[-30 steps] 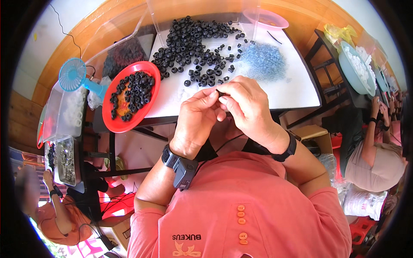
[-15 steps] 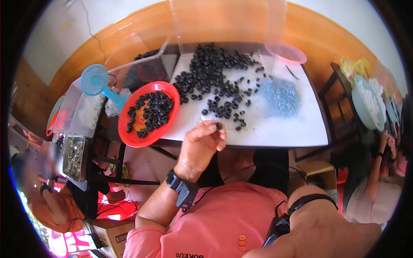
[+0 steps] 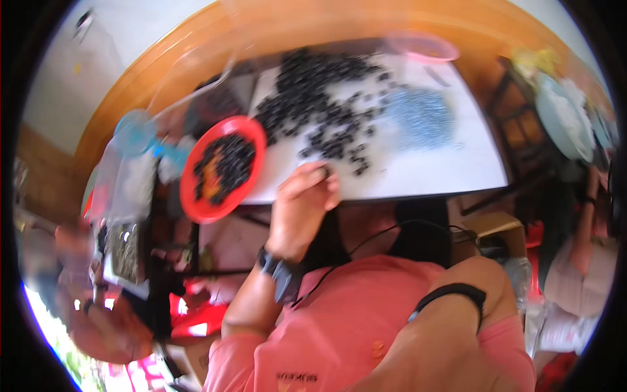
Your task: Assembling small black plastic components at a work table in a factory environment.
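Observation:
My left hand (image 3: 302, 196) hovers just off the near edge of the white table top (image 3: 418, 179). Its thumb and fingers pinch a small black ring-shaped part (image 3: 324, 172). Left of that hand, a red oval dish (image 3: 258, 171) is partly filled with similar black parts. Beyond it, a large heap of black parts (image 3: 307, 85) covers the far middle of the table, with loose ones (image 3: 336, 140) scattered nearer. My bent right arm (image 3: 450, 313), with a black band, runs to the lower edge; its hand is out of sight. Motion blurs the view.
A patch of small bluish pieces (image 3: 421, 117) lies right on the table, near a pink dish (image 3: 428, 49). A light-blue fan (image 3: 137, 134) and clear bin (image 3: 127, 186) stand left. A pale green basin (image 3: 562, 117) is at right. Other people sit on both sides.
The whole view has shifted and blurred. My right forearm has swung, bringing more of the elbow and sleeve into sight. My left hand keeps its pinch on the black part.

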A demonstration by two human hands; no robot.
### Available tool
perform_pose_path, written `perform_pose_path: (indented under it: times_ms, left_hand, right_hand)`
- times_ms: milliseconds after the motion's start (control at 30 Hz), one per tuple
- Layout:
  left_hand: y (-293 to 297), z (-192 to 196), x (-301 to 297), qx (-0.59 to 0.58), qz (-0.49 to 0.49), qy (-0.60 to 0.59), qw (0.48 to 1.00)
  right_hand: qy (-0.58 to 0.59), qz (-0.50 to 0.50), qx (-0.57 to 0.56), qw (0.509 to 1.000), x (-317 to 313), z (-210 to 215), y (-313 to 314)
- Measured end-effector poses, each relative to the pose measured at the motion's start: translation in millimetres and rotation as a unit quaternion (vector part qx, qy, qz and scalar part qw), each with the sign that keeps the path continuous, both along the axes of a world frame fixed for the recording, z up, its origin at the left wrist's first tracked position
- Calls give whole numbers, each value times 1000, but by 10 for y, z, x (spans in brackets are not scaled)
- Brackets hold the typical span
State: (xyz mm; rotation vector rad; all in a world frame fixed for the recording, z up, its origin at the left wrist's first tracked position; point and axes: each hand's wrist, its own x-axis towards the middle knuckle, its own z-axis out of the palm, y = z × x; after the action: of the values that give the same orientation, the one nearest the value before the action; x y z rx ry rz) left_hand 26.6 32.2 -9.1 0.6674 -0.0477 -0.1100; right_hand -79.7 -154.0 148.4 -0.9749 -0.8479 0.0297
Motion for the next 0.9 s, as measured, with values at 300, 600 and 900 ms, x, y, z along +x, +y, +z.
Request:
perform_pose_path:
  times_ms: [300, 600, 900]
  left_hand:
    - [-15, 11, -122, 14, 21, 24, 999]
    - [15, -7, 66, 18, 42, -23, 999]
    - [70, -60, -130, 60, 61, 24, 996]
  right_hand:
    - [56, -127, -25, 990, -222, 245, 31]
    - [-63, -136, -323, 934, 1062, 475, -753]
    - [-235, -167, -277, 917, 473, -258, -2566]
